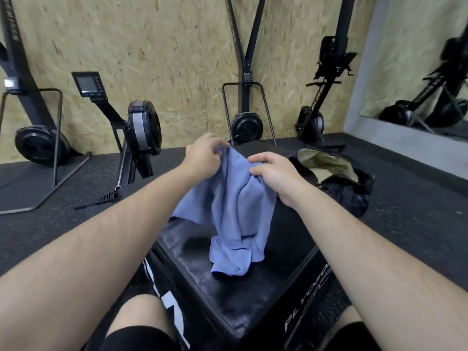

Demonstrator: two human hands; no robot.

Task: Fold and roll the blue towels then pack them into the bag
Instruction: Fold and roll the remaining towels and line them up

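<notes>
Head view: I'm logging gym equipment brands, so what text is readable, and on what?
"AIR ROWE", end unclear: black upright rowing machine
"PL YOSO", cut off: right side of black padded box
White marks, box's left side: partly hidden, unreadable
Lettering on far-left black mast, grey monitor screen: too blurred

Black padded box stands on dark speckled rubber floor. Bunched lower end of blue towel rests on box top, near its middle. Open dark bag lies on floor just beside box, at its far right side. Exercise machines stand on floor beyond box
</notes>
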